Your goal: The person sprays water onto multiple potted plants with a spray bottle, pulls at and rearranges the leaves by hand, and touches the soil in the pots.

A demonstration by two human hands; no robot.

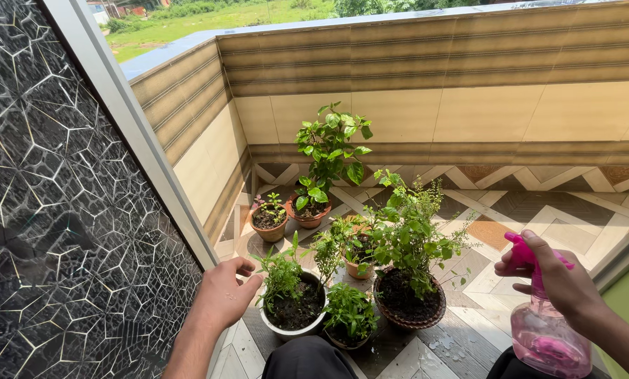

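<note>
The pink spray bottle (547, 330) is in your right hand (564, 281), low and out to the right of the pots. Your fingers are wrapped around its neck, and one finger lies over the pink trigger head (519, 254). The nozzle looks like it points left, toward the plants.

Your left hand (223, 295) is loose, with the fingers softly curled and nothing in them. It rests right beside the white pot (286, 328), close to its small green plant (280, 275).

To spray well, I think you should keep the bottle standing up, so the water inside can reach the tube. Aim the nozzle at the leaves closest to your right hand first. That is the bushy plant in the dark round pot (407, 317). Squeeze the trigger slowly and all the way.

Your left hand could gently lift or part the leaves near it, so the water gets to the soil too. Be soft, as the stems look thin and may bend.

Two small pots sit between your hands, close to your knees: one small leafy pot (349, 319) and a little orange pot (358, 269) behind it. Further out from your left hand stand a small clay pot (269, 228) and the tall leafy plant (330, 151). You may need to reach forward for those, so do not tip the near pots.
</note>
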